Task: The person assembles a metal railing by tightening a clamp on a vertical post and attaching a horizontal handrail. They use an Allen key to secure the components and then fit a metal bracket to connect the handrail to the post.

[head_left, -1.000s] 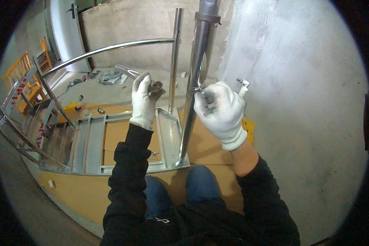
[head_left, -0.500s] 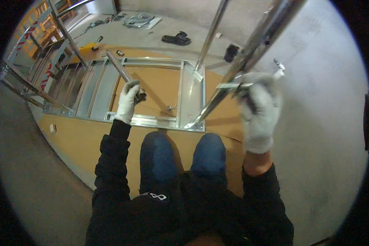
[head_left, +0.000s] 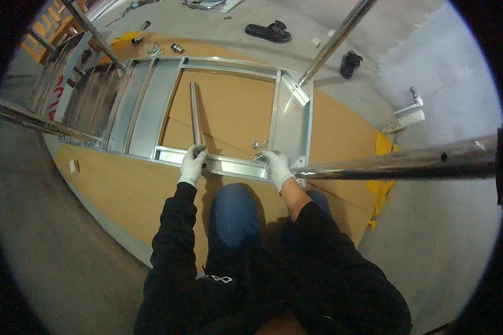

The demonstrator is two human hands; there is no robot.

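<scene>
A metal tube (head_left: 195,111) points away from me over the opening of a metal frame (head_left: 223,60). Its near end is in my gloved left hand (head_left: 193,163), whose fingers are wrapped round it, just above the frame's near rail (head_left: 232,167). At the right end of that rail is my gloved right hand (head_left: 278,166), fingers bent downward and closed. A thin, light sliver shows at its fingertips, too small to name. Close beyond these fingers, a small metal fitting (head_left: 259,144) lies inside the frame. Brown board (head_left: 240,106) shows through the opening.
A shiny upright pole (head_left: 402,164) rises from the frame's near right corner, beside my right hand. Another pole (head_left: 338,42) stands at the far right corner. More poles (head_left: 92,34) rise on the left. Beyond lie a black sandal (head_left: 268,32) and a white pipe (head_left: 405,120) by the wall.
My right hand has come down and left from beside the raised pole to the near rail. My left hand has lowered the tube's near end toward that rail. My view has tilted down.
</scene>
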